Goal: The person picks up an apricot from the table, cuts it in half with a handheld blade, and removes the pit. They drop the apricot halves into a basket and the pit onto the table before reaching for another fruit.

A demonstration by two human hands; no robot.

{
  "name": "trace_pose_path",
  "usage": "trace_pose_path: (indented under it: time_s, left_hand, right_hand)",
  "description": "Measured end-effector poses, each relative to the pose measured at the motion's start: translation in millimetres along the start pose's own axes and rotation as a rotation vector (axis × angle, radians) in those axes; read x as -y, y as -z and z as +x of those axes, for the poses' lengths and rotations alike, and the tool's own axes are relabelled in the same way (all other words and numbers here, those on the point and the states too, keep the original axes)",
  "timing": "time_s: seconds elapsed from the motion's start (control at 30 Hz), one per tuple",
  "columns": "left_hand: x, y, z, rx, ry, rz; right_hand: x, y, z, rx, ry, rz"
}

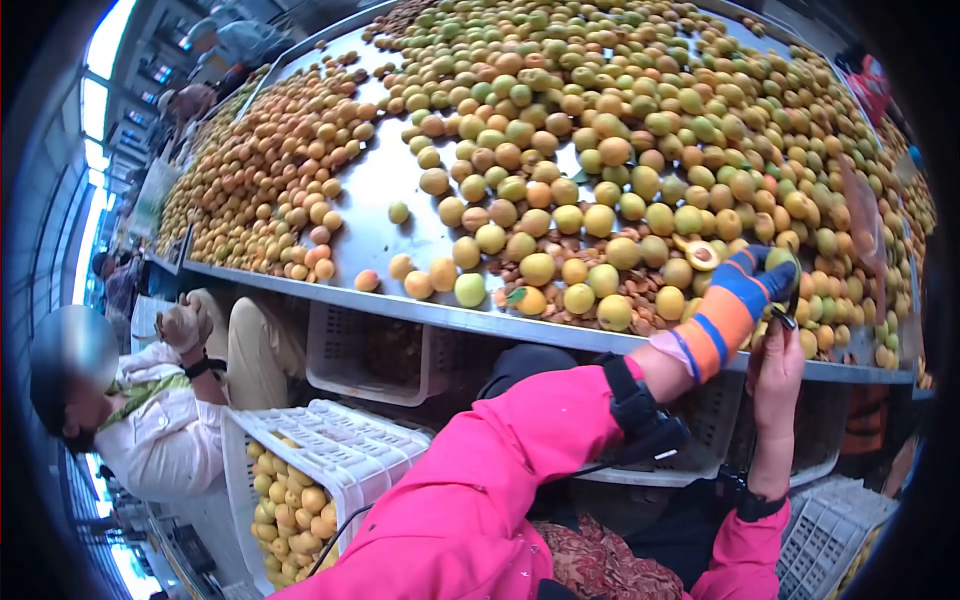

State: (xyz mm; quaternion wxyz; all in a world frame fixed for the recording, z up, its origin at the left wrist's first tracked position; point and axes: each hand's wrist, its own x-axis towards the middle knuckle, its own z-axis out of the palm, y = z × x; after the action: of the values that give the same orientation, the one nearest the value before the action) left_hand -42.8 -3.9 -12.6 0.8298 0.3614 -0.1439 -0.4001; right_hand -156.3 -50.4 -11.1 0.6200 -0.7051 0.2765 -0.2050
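My left hand [738,300], in an orange and blue striped glove, is closed round a yellow-green fruit [777,259] above the right part of the metal table [390,195]. Just beside it, my bare right hand [776,365] grips a dark curved tool [791,308], whose exact shape is hard to make out. The tool is close against the fruit. A halved fruit [702,255] with its brown stone showing lies left of the glove. Brown-orange pieces [565,262] are scattered among whole fruits near the table's front edge.
Many apricot-like fruits [290,160] cover much of the table. White crates [350,455] stand at the lower left, one holding fruit, with others under the table and at the lower right. A person [165,430] in light clothes sits at the left; more people are at the far left.
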Motion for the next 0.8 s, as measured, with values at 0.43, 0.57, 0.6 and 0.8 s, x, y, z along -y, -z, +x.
trace_pose_path:
  time_s: [0.43,0.57,0.6,0.8]
  left_hand:
    - [7,-3,4,-0.141,0.045,-0.098]
    - [4,-5,4,-0.192,0.023,0.016]
    - [4,-5,5,-0.211,0.020,0.041]
    - [15,-1,16,-0.252,-0.163,0.101]
  right_hand:
    - [-48,-3,15,0.056,0.043,0.354]
    - [-49,0,15,0.063,0.085,0.319]
    - [-50,2,16,0.066,0.057,0.318]
    - [-24,-6,0,0.016,0.125,0.442]
